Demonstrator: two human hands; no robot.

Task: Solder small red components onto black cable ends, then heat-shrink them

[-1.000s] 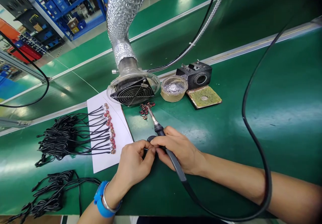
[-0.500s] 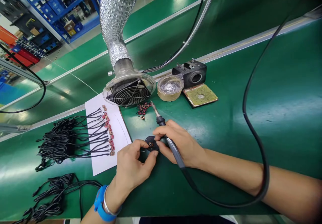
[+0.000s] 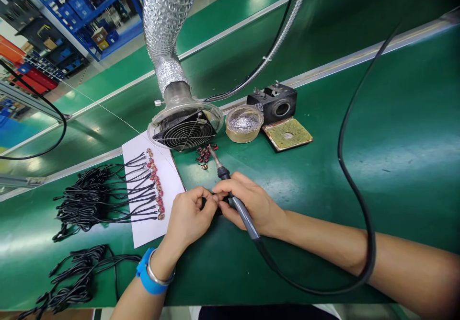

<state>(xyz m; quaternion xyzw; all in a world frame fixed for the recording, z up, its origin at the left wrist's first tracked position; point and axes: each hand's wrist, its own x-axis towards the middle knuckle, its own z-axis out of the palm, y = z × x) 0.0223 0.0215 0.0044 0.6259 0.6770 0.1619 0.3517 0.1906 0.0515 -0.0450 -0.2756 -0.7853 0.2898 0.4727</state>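
My right hand is closed around a soldering iron, whose tip points up and away toward a small heap of red and black parts. The thumb and fingertips of that hand also meet my left fingers. My left hand is closed in a pinch, with a blue band and a silver bangle on its wrist. Between the two hands, low over the table, is a black round piece, mostly covered by the fingers. What exactly the left fingertips grip is hidden.
Beyond the hands stand a fume extractor with a fan, a tape roll holding silvery material, an iron stand and a sponge tray. Black cables with reddish ends lie partly on white paper. The iron's cord loops over my right forearm.
My fingertips have come together over the black round piece, covering the copper-coloured part seen on it before. The right hand and soldering iron have shifted slightly left.
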